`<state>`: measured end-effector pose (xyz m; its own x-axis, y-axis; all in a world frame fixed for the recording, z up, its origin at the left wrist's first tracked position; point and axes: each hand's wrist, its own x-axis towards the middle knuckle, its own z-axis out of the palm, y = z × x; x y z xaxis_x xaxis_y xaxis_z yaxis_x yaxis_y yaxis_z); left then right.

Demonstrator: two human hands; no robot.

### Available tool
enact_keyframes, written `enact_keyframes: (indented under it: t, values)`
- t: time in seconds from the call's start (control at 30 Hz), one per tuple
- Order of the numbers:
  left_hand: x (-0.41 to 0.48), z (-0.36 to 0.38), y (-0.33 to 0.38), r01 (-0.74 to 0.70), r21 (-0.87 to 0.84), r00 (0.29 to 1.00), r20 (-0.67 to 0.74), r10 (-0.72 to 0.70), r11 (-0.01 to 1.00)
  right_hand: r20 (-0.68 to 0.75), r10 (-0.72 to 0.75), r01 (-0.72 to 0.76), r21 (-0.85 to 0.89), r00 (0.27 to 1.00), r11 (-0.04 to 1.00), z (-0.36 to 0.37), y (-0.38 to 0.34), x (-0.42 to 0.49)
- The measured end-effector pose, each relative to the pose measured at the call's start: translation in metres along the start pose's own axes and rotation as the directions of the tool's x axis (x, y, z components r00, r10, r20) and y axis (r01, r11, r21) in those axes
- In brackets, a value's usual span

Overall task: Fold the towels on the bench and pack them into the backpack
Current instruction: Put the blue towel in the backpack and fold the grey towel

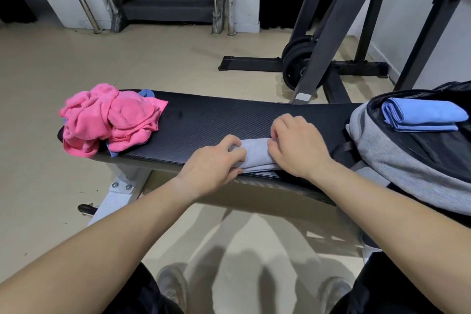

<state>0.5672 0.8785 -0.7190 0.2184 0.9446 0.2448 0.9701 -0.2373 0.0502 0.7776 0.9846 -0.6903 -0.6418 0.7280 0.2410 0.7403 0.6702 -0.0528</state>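
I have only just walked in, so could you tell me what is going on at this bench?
A person is folding a grey towel on the bench, the left hand and right hand each gripping one end. A folded blue towel lies in the open backpack at the bench's right end. Crumpled pink towels wait at the left end.

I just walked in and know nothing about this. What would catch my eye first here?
The bright pink towels, crumpled in a heap on the left end of the black bench, stand out most. Near the bench's front edge, the left hand and right hand pinch a folded grey towel between them. At the right end, a folded blue towel lies in the open grey backpack.
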Motion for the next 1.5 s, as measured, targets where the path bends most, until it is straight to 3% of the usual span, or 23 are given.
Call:
enact_keyframes:
  t: [0.1, 0.17, 0.23, 0.37, 0.53, 0.67, 0.8, 1.07, 1.5]
  values:
    - [-0.001, -0.007, -0.001, -0.036, 0.009, 0.999, -0.013, 0.037, 0.999, 0.247, -0.062, 0.056, 0.033, 0.967, 0.998, 0.012, 0.002, -0.001]
    - [0.004, -0.017, 0.004, 0.029, 0.079, 0.999, -0.024, -0.027, 0.996, 0.342, -0.06, 0.06, 0.01, 0.938, 0.998, 0.017, 0.005, -0.003]
    - [0.014, -0.025, 0.012, 0.173, 0.07, 0.985, -0.039, -0.17, 0.982, 0.354, -0.052, 0.054, 0.004, 0.934, 0.999, 0.021, 0.006, -0.003]
    - [0.052, -0.024, 0.032, 0.435, -0.107, 0.89, -0.097, -0.445, 0.894, 0.366, -0.04, 0.055, -0.032, 0.93, 0.998, 0.021, 0.002, -0.001]
    - [0.075, 0.019, 0.043, 0.549, -0.037, 0.833, 0.107, -0.543, 0.835, 0.36, -0.017, -0.004, 0.056, 0.933, 0.998, 0.022, 0.001, -0.004]
    - [0.067, 0.034, 0.045, 0.57, -0.002, 0.811, 0.162, -0.562, 0.822, 0.494, 0.064, -0.251, 0.323, 0.867, 0.912, 0.015, 0.007, 0.01]
    - [0.067, 0.033, 0.047, 0.572, 0.012, 0.807, 0.167, -0.566, 0.82, 0.369, 0.245, -0.355, 0.265, 0.896, 0.897, 0.017, -0.01, 0.021]
    - [0.066, 0.031, 0.049, 0.583, 0.0, 0.793, 0.217, -0.57, 0.812, 0.327, 0.306, -0.337, 0.041, 0.894, 0.941, 0.038, -0.017, 0.014]
    - [0.063, 0.034, 0.045, 0.558, -0.1, 0.818, 0.234, -0.526, 0.824, 0.335, 0.199, -0.235, 0.072, 0.921, 0.969, 0.042, -0.01, 0.014]
